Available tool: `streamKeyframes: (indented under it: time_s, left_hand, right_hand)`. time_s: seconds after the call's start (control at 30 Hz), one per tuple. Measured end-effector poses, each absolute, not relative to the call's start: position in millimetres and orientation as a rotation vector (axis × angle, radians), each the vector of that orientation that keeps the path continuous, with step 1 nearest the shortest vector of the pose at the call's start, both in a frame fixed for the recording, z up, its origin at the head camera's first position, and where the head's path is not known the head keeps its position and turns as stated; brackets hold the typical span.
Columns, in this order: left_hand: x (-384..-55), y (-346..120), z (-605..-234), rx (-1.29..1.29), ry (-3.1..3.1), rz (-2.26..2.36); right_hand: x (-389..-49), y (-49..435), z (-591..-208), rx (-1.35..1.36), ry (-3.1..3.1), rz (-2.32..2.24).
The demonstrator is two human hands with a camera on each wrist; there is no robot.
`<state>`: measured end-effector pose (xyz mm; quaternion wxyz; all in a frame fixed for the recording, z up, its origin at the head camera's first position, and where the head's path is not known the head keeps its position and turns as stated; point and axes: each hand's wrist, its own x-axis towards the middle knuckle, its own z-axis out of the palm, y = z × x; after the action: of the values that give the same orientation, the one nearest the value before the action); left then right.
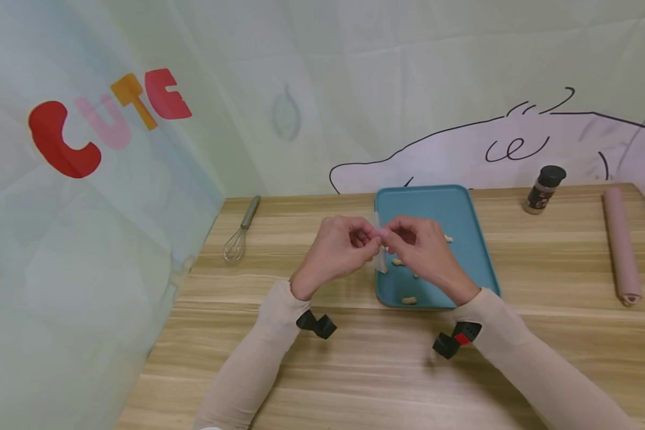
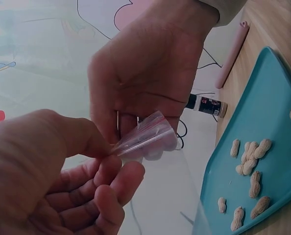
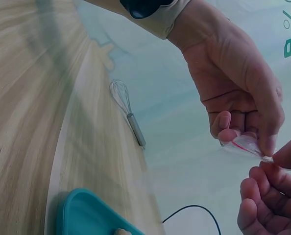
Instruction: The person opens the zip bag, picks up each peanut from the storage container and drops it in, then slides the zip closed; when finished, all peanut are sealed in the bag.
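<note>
A small clear plastic zip bag [image 2: 153, 137] with a red line along its top is stretched between my two hands. My left hand [image 1: 338, 251] pinches one side of the bag's top between thumb and index finger. Facing it, my right hand [image 1: 421, 248] pinches the top from the other side, fingertips meeting. In the head view the bag [image 1: 380, 263] hangs over the left edge of a blue tray [image 1: 430, 200]. Several unshelled peanuts [image 2: 254, 184] lie loose on the tray, partly hidden by my right hand in the head view. Whether the bag's mouth is parted, I cannot tell.
A whisk [image 1: 240, 236] lies on the wooden table [image 1: 209, 334] at the left. Toward the back right stands a black-capped seasoning jar [image 1: 543, 191], with a pink rolled mat [image 1: 621, 245] beyond it. Printed cloth [image 1: 279, 71] hangs behind the table.
</note>
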<state>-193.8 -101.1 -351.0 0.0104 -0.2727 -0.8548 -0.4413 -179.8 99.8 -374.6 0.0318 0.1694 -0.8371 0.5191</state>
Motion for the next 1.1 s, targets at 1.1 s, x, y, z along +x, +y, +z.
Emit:
streamKeyframes:
  time_s: [1.1]
  left_hand:
    - [-184.2, -79.0, -372.1, -0.986, -2.709, -0.785]
  right_hand:
    - [-179.1, 130.8, -370.5, 0.414, -2.561, 1.77]
